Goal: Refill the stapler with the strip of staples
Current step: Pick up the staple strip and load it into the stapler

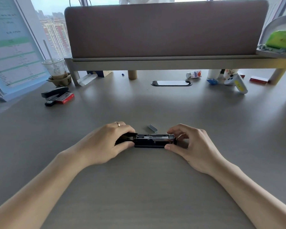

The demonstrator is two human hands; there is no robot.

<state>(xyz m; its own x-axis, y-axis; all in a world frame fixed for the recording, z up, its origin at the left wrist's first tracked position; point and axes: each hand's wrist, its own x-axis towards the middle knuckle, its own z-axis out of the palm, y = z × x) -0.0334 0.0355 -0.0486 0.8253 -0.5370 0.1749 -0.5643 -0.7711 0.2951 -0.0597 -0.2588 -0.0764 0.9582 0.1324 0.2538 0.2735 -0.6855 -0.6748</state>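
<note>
Writing: none readable; print on the red box [65, 98] at middle left and on the sheet [12, 47] at upper left is too blurred
Stapler [153, 140]: black, long and boxy; lies flat on the counter [142, 187] at frame centre; top swung open, bright metal channel exposed
Strip of staples [152, 128]: short grey metal block; on the counter just above the stapler, apart from it
Left hand [106, 142]: fingers clamped on the stapler's left end; gold ring on one finger
Right hand [191, 146]: thumb and fingers closed on the stapler's right end
Counter: smooth grey-brown with a faint grain
Around: second black stapler [54, 95] beside the red box; plastic cup [55, 70] with straw; padded brown divider [165, 28] across the top
</note>
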